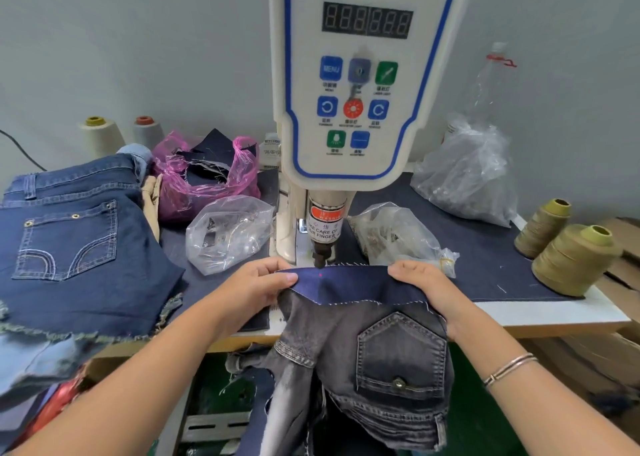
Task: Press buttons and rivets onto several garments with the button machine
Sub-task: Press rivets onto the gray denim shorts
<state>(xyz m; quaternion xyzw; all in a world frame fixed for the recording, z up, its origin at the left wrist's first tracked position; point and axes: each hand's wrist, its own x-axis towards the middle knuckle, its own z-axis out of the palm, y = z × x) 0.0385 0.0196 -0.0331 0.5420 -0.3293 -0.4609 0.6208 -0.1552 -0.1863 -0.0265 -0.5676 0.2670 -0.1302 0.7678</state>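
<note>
A dark blue denim piece (349, 284) lies stretched under the punch head (320, 255) of the white servo button machine (349, 109). A red laser dot shows on the cloth just below the punch. My left hand (258, 284) pinches the cloth's left edge, thumb on top. At the right edge my right hand (424, 287) grips it. A grey denim garment (381, 358) with a pocket and a metal button (399, 383) hangs below the blue piece, off the table's front.
Blue denim shorts (76, 248) are stacked at the left. A pink bag of scraps (207, 171) and clear plastic bags (228, 234) (398, 237) (467, 175) flank the machine. Thread cones (571, 258) stand at right, two more (102, 137) at back left.
</note>
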